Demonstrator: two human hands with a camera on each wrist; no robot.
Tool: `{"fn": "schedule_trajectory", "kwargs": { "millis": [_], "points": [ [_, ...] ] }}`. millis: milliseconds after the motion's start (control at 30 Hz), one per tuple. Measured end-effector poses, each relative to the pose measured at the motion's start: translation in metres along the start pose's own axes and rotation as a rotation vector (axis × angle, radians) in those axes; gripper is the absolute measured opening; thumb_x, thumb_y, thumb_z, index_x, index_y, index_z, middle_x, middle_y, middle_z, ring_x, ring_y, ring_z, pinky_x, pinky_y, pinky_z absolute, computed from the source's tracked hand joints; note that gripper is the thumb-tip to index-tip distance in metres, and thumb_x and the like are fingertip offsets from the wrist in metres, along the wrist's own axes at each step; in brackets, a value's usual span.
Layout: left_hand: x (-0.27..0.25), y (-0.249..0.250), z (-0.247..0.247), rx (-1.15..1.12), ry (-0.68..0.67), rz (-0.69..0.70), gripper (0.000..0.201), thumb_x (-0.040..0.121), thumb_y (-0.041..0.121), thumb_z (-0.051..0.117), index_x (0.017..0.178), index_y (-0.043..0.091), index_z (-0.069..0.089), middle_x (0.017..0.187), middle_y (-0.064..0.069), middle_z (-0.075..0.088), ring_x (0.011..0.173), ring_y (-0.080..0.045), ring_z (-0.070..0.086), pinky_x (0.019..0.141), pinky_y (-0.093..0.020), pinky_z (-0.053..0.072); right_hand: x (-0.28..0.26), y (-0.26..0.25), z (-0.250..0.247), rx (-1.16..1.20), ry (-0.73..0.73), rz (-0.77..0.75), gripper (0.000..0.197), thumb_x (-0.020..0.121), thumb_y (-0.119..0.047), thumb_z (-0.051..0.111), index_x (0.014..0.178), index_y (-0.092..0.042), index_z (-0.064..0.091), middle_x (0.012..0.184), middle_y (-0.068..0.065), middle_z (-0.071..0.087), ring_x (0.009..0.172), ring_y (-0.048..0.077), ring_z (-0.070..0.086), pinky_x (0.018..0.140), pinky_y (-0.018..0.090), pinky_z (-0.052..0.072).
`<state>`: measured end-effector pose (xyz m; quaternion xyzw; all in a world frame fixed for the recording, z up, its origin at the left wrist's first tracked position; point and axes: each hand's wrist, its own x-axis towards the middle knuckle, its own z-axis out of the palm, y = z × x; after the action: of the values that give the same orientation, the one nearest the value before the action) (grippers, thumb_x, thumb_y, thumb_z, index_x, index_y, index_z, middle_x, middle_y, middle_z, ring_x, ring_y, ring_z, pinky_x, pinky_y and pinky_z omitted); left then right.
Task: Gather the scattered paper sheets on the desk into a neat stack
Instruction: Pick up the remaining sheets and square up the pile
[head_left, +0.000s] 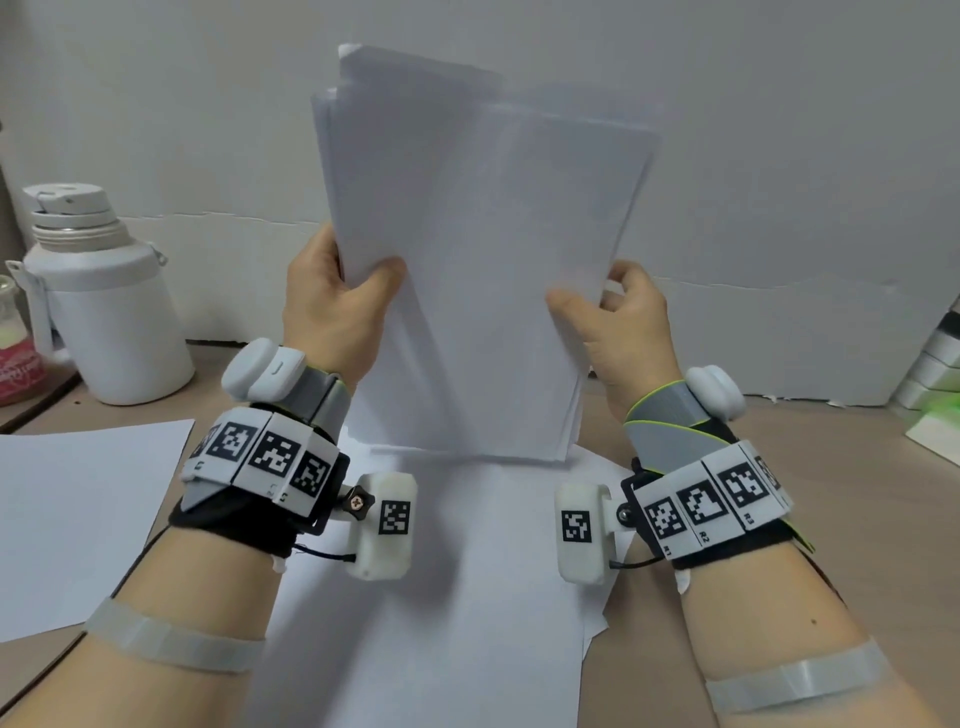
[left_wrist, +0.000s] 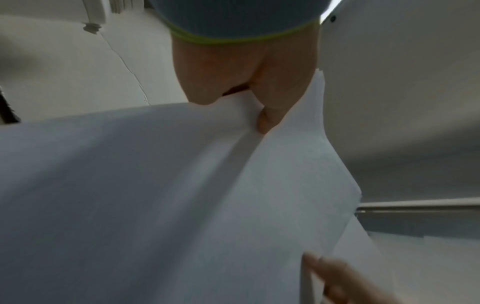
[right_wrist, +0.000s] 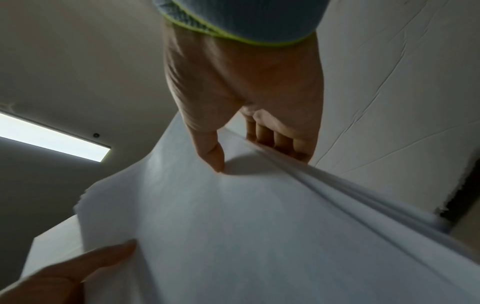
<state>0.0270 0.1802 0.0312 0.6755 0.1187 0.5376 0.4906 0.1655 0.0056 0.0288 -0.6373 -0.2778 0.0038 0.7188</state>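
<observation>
I held most sheets as an upright stack (head_left: 483, 270) above the worktop's (head_left: 779, 519) middle, left hand (head_left: 332, 296) and right hand (head_left: 618, 322) fingers pinching its side edges. Top edges uneven; loose sheets (head_left: 78, 519) left on the worktop near its left edge.

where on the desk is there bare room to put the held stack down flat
Both hands, left hand and right hand, grip the paper stack upright. Bare desk shows to the right, between the right forearm and the boxes. The middle is covered by loose sheets, the left by another sheet; the white jug crowds the far left.
</observation>
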Motion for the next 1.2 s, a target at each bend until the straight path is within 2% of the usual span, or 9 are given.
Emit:
{"fn": "schedule_trajectory", "kwargs": {
  "millis": [200, 333, 400, 567, 667, 833, 933, 1067, 1200],
  "points": [
    [0.013, 0.002, -0.019, -0.124, 0.16, -0.026, 0.022, 0.081, 0.004, 0.071, 0.093, 0.023, 0.069, 0.084, 0.01, 0.072, 0.073, -0.004, 0.064, 0.071, -0.022, 0.053, 0.004, 0.022, -0.016, -0.118, -0.114, 0.218, 0.03, 0.08, -0.012, 0.08, 0.104, -0.014, 0.062, 0.095, 0.007, 0.074, 0.071, 0.015, 0.068, 0.055, 0.021, 0.05],
    [0.02, -0.005, -0.025, -0.328, 0.246, -0.093, 0.024, 0.079, -0.003, 0.071, 0.097, 0.013, 0.068, 0.083, 0.008, 0.074, 0.076, -0.01, 0.066, 0.077, -0.026, 0.054, 0.0, 0.028, -0.014, 0.319, -0.107, 0.367, 0.012, 0.086, -0.004, 0.069, 0.09, -0.015, 0.064, 0.084, 0.005, 0.071, 0.07, 0.018, 0.066, 0.065, 0.029, 0.052],
    [0.021, -0.008, -0.021, -0.435, 0.274, -0.142, 0.025, 0.083, -0.006, 0.068, 0.101, 0.011, 0.066, 0.09, 0.001, 0.073, 0.082, -0.015, 0.067, 0.081, -0.03, 0.055, -0.002, 0.026, -0.008, 0.593, -0.118, 0.378, 0.016, 0.086, -0.004, 0.067, 0.095, -0.016, 0.064, 0.09, 0.004, 0.071, 0.077, 0.019, 0.068, 0.075, 0.034, 0.054],
    [0.016, -0.01, -0.008, -0.609, 0.261, -0.29, 0.023, 0.09, -0.003, 0.064, 0.102, 0.017, 0.066, 0.094, 0.001, 0.073, 0.091, -0.017, 0.07, 0.084, -0.036, 0.059, -0.012, 0.017, 0.016, 0.733, -0.19, 0.323, 0.027, 0.082, 0.004, 0.067, 0.101, -0.015, 0.069, 0.105, 0.01, 0.072, 0.098, 0.025, 0.069, 0.097, 0.047, 0.053],
    [0.014, -0.013, -0.004, -0.637, 0.22, -0.322, 0.025, 0.09, -0.005, 0.063, 0.106, 0.015, 0.064, 0.097, 0.001, 0.074, 0.093, -0.016, 0.071, 0.087, -0.036, 0.058, -0.012, 0.016, 0.021, 0.642, -0.069, 0.242, 0.024, 0.085, 0.009, 0.067, 0.099, -0.009, 0.069, 0.101, 0.011, 0.074, 0.094, 0.025, 0.071, 0.091, 0.043, 0.057],
    [0.016, -0.023, -0.019, -0.653, 0.193, -0.327, 0.041, 0.084, -0.012, 0.064, 0.12, 0.007, 0.062, 0.113, -0.014, 0.07, 0.107, -0.029, 0.069, 0.093, -0.045, 0.056, 0.004, 0.019, -0.005, 0.39, 0.129, 0.079, 0.022, 0.081, 0.01, 0.071, 0.093, -0.008, 0.07, 0.091, 0.005, 0.075, 0.083, 0.021, 0.071, 0.085, 0.04, 0.059],
    [0.015, -0.034, -0.033, -0.443, 0.171, -0.328, 0.046, 0.081, -0.009, 0.071, 0.118, 0.016, 0.062, 0.094, -0.002, 0.077, 0.093, -0.022, 0.073, 0.089, -0.045, 0.058, 0.015, 0.023, -0.034, 0.074, 0.217, -0.02, 0.016, 0.08, 0.003, 0.076, 0.084, -0.011, 0.07, 0.077, -0.009, 0.072, 0.064, 0.003, 0.068, 0.07, 0.027, 0.056],
    [0.011, -0.048, -0.037, 0.021, -0.129, -0.356, 0.045, 0.063, 0.012, 0.079, 0.104, 0.027, 0.068, 0.091, -0.003, 0.078, 0.085, -0.024, 0.071, 0.086, -0.051, 0.056, 0.019, 0.03, -0.061, -0.247, 0.151, -0.095, 0.016, 0.081, -0.008, 0.076, 0.069, -0.015, 0.068, 0.075, 0.002, 0.067, 0.064, 0.005, 0.058, 0.065, 0.027, 0.048],
    [0.009, -0.05, -0.033, 0.152, -0.252, -0.343, 0.03, 0.057, 0.017, 0.072, 0.085, 0.026, 0.07, 0.083, 0.013, 0.076, 0.084, -0.018, 0.069, 0.083, -0.036, 0.057, 0.017, 0.041, -0.074, -0.223, 0.039, -0.065, 0.017, 0.082, -0.004, 0.078, 0.077, -0.018, 0.069, 0.074, -0.012, 0.068, 0.058, -0.009, 0.06, 0.061, 0.012, 0.051]
  ]
}}
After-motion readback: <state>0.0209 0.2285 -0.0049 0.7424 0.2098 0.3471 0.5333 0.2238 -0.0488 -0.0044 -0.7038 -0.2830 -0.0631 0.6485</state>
